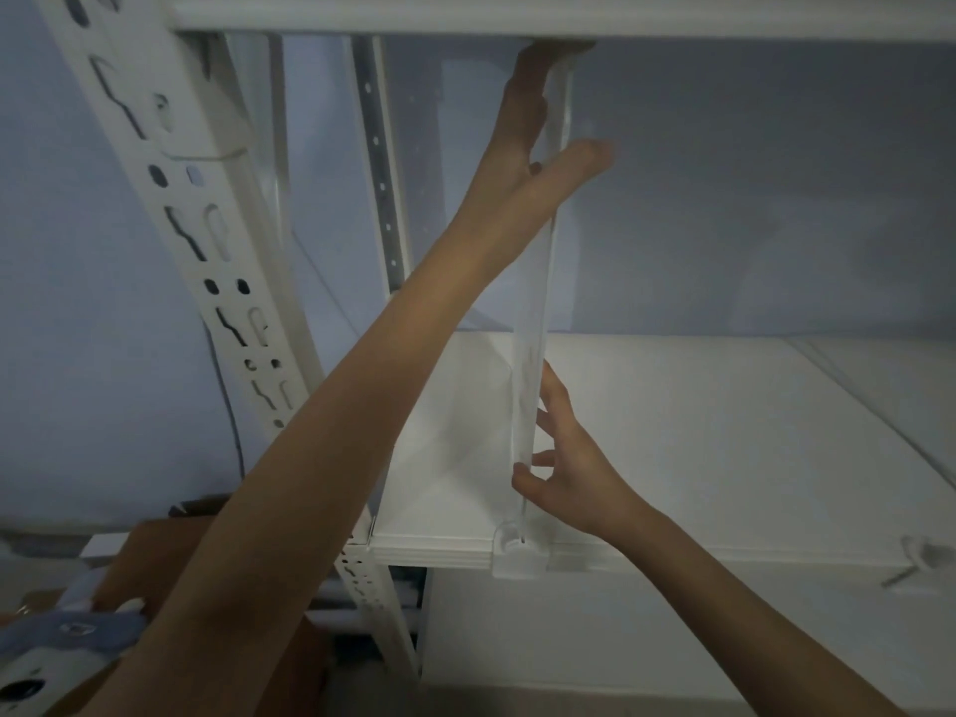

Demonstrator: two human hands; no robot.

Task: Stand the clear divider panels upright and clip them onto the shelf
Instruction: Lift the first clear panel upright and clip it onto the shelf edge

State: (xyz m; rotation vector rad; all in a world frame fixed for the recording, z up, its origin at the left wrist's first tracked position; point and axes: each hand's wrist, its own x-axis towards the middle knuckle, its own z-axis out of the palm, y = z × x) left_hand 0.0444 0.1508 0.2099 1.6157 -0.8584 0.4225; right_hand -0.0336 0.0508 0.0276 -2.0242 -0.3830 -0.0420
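Observation:
A clear divider panel (535, 323) stands upright on the white shelf (698, 421), seen nearly edge-on. Its foot sits in a clear clip (514, 553) on the shelf's front edge. My left hand (527, 142) reaches high and holds the panel's top part, fingers against the underside of the upper shelf (517, 18), thumb spread to the right. My right hand (564, 458) pinches the panel's front edge low down, just above the clip.
A white slotted upright (207, 240) runs diagonally at the left. Another clear clip (921, 558) sits on the shelf's front edge at far right. A brown cardboard box (155, 556) and blue-grey items lie at lower left. The wall behind is pale blue.

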